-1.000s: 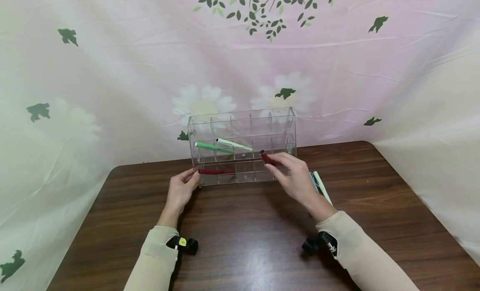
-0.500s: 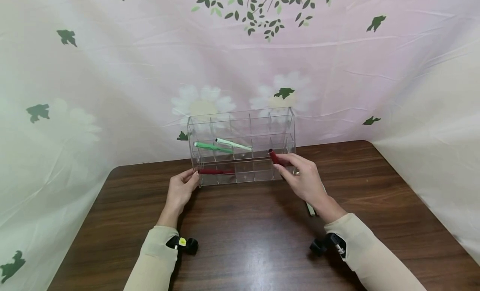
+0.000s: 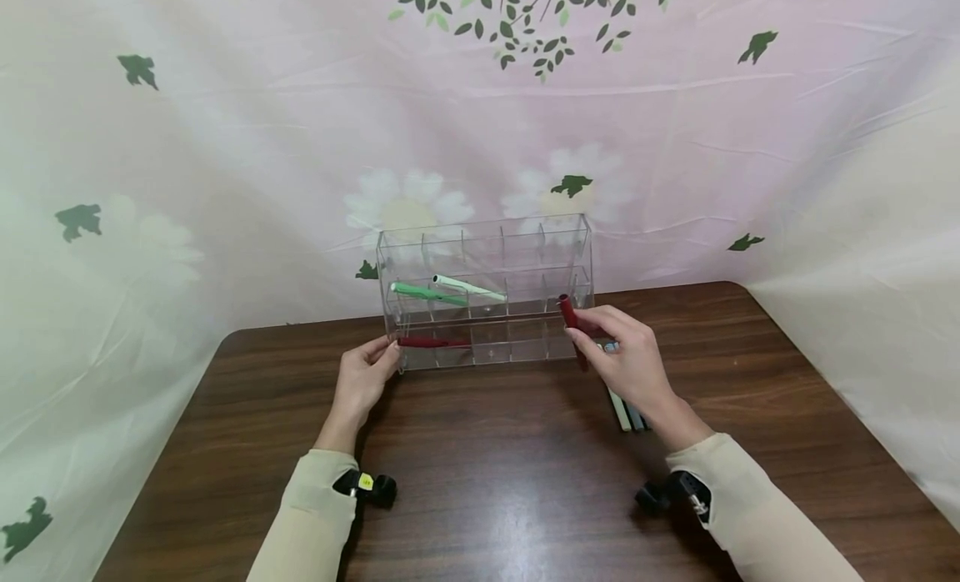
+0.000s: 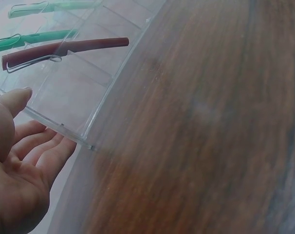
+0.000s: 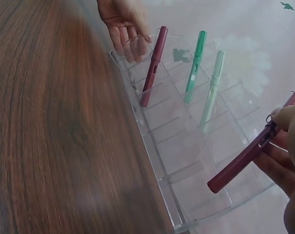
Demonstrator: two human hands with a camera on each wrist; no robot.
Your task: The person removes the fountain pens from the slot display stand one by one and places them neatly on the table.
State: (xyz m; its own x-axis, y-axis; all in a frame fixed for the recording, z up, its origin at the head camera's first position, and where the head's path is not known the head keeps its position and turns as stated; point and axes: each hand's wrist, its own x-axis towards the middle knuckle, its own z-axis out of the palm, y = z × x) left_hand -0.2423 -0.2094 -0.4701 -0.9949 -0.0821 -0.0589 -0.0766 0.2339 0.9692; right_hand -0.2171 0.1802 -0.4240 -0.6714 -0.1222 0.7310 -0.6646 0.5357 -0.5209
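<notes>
My left hand [image 3: 362, 383] grips the left edge of a clear plastic pen organizer [image 3: 491, 353], thumb in front and fingers behind. A dark red pen [image 4: 64, 49] lies slanted across the organizer's low front row, near that hand. Further back, a green pen [image 3: 426, 294] and a pale mint pen [image 3: 472, 289] lean in the compartments. My right hand [image 3: 628, 361] pinches a second dark red pen [image 5: 242, 161] between thumb and fingers, at the organizer's right end. This pen is tilted, its clip showing beside the thumb in the right wrist view.
Beneath my right hand, a pale green pen [image 3: 619, 411] and a blue-grey pen [image 3: 635, 417] lie on the wooden table [image 3: 480, 474], partly hidden. A printed cloth backdrop [image 3: 300, 190] rises close behind the organizer and along both sides.
My right hand has moved to the right along the organizer with the dark red pen, which now stands more upright. My left hand keeps its place on the organizer.
</notes>
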